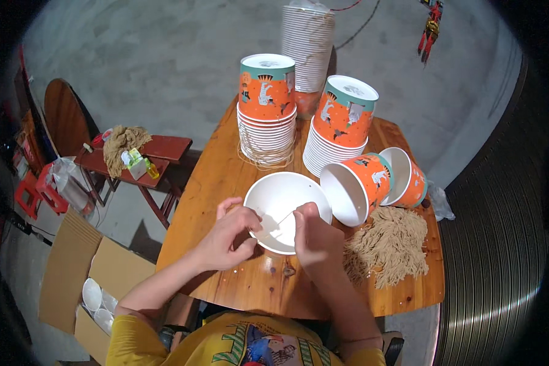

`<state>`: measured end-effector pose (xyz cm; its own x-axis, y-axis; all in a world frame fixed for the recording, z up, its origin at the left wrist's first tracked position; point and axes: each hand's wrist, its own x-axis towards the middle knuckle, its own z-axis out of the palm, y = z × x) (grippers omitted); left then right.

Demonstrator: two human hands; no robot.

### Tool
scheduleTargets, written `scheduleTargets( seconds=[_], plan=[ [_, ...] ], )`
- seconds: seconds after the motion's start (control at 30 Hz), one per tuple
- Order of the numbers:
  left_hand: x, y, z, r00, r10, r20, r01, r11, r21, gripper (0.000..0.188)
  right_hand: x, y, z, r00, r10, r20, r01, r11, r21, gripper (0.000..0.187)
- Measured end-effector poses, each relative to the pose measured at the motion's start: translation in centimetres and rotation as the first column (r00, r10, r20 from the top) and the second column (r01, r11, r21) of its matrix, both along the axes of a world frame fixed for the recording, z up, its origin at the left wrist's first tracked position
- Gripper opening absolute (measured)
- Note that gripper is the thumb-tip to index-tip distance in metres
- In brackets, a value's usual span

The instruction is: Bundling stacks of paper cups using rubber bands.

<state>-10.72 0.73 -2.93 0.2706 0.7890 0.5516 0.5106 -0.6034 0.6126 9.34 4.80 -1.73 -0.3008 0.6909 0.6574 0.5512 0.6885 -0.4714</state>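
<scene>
In the middle, a white-lined paper bucket [287, 180] has its open mouth facing up. My right hand [314, 241] is closed at the bucket's right front rim, thumb against the bent fingers. A thin pale string [287, 218] seems to run from that thumb down across the opening. My left hand [229, 235] sits at the left front rim with curled fingers; whatever it may pinch is too small to make out. Just right of my right hand lies a heap of tan strings [396, 244]. Beside it, an orange paper bucket [354, 189] is tipped on its side.
Another tipped bucket [405, 177] lies farther right. Behind stand two stacks of upturned orange buckets [265, 91] [344, 116], the left one with loose string around its base. A tall white stack [308, 49] rises at the back. An open cardboard box [113, 265] and a red bench [168, 146] stand left.
</scene>
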Motion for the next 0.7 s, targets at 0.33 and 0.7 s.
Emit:
scheduleTargets(
  seconds=[0.33,0.7],
  plan=[
    [0.5,-1.0,0.4,0.912,-0.011,-0.41,0.099,0.976,0.194,0.022,-0.8,0.8,1.9,0.981,0.024,0.194,0.035,0.955,-0.296,0.013],
    [-2.7,0.3,2.1,0.824,0.025,-0.566,0.119,0.969,0.217,0.029,0.1,2.6,0.6,0.978,0.171,-0.123,-0.209,0.858,-0.47,0.016]
  ],
)
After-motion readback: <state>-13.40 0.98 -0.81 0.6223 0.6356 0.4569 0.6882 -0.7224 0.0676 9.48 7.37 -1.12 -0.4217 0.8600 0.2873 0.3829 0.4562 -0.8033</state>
